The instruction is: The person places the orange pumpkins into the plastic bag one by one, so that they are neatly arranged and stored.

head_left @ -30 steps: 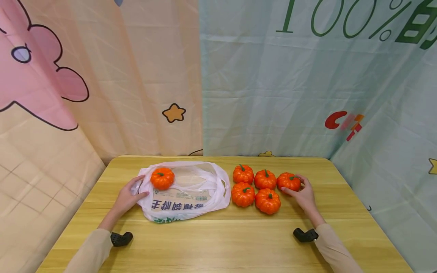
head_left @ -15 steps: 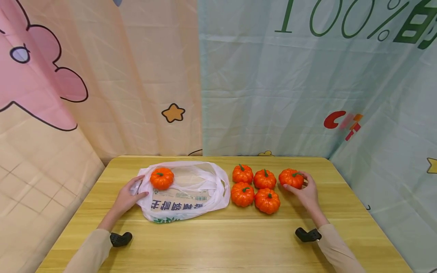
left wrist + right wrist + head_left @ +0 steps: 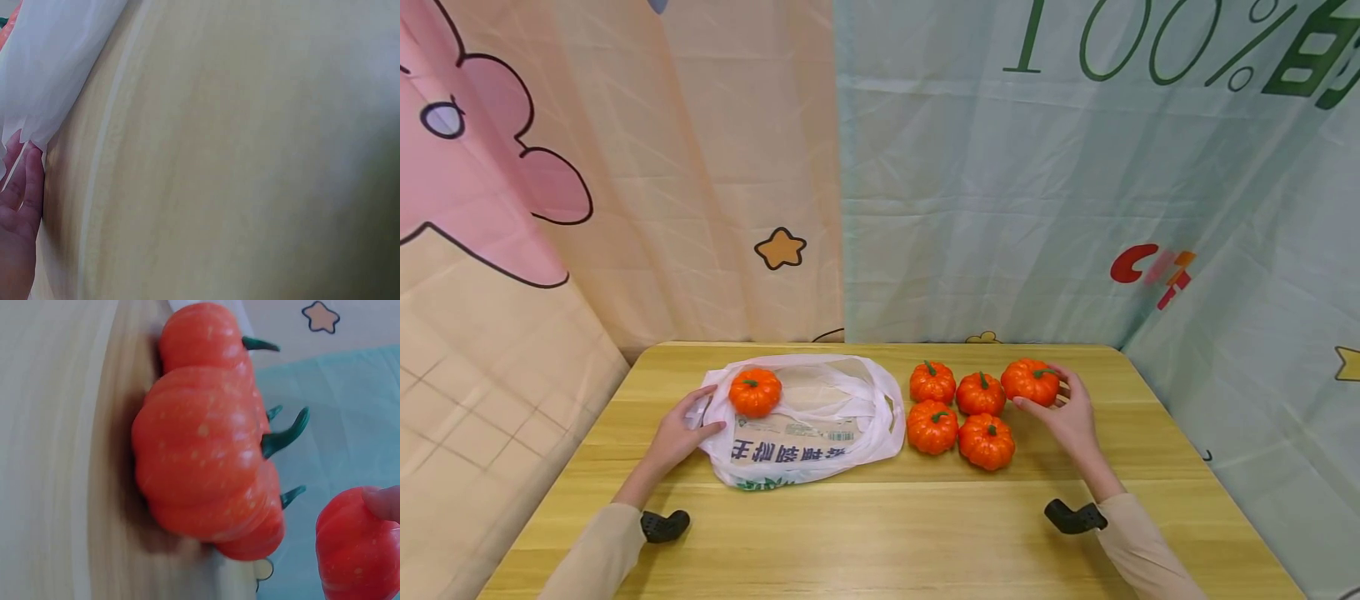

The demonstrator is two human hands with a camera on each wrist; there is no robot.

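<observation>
My right hand (image 3: 1073, 423) grips a small orange pumpkin (image 3: 1028, 382) with a green stem, thumb at the front and fingers behind. It is raised off the table, and the right wrist view shows this held pumpkin (image 3: 353, 550) at the lower right with part of the thumb. My left hand (image 3: 674, 435) holds the left edge of a white plastic bag (image 3: 887, 433), fingers spread along it. In the left wrist view, the fingertips (image 3: 32, 164) meet the bag's edge (image 3: 56, 69). Another pumpkin (image 3: 756, 392) lies at the bag's left end.
Several more pumpkins (image 3: 933, 427) stand close together on the wooden table (image 3: 850, 533), between the bag and my right hand. Printed curtains (image 3: 970, 208) hang behind the table. A black wrist camera (image 3: 1075, 517) sits on the right wrist, another (image 3: 666, 526) on the left.
The right hand has lifted the rightmost pumpkin off the table, first moving slightly right, then up and back to the left. The left hand and bag have stayed in place.
</observation>
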